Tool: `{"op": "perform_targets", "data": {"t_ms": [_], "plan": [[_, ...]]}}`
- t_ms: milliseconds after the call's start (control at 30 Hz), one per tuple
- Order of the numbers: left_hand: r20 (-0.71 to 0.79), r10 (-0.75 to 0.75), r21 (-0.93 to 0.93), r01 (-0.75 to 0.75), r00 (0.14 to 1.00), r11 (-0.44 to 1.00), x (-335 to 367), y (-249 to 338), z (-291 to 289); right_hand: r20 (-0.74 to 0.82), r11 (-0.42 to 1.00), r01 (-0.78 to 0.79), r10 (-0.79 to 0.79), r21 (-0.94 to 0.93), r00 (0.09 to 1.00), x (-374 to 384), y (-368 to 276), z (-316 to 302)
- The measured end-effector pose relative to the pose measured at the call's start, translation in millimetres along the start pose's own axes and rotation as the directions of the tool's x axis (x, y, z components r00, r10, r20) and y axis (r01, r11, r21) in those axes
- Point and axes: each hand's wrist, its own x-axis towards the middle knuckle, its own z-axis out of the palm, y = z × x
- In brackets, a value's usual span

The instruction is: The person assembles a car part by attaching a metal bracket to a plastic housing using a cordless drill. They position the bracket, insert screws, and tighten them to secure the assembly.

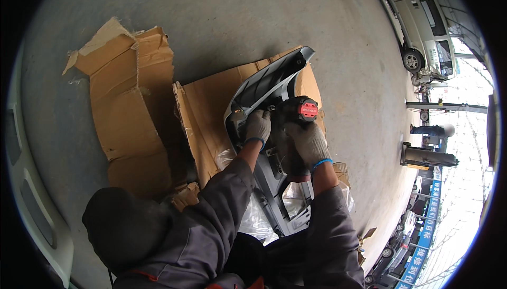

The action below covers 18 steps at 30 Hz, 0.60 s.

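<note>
A large dark grey plastic vehicle panel, bumper-like with curved edges and open slots, lies across flattened cardboard in front of me. My right hand, in a pale knit glove with a blue cuff, is wrapped round a black cordless power driver with a red end. The driver's nose points left over the panel, close to my left hand. My left hand, gloved likewise, has its fingers curled at the panel's inner side, beside a small metal fastener. What its fingertips pinch is hidden.
Under the panel is a cardboard box; another torn cardboard sheet lies to the left. Clear plastic wrap bunches below the panel. A van stands far right, with a person beyond the floor. A pale vehicle body panel edges the left.
</note>
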Motion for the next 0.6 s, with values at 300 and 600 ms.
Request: {"op": "perform_targets", "data": {"t_ms": [300, 600], "plan": [[0.027, -0.079, -0.092, 0.082, 0.996, 0.992, 15.7, -27.1, 14.8, 0.075, 0.986, 0.073, -0.085, 0.153, 0.994, 4.7, -4.9, -7.5], [0.044, -0.094, -0.189, 0.101, 0.995, 0.977, 3.9, -8.0, 5.8, 0.098, 0.994, 0.009, -0.019, 0.105, 0.995, 10.5, -2.9, -8.2]]}}
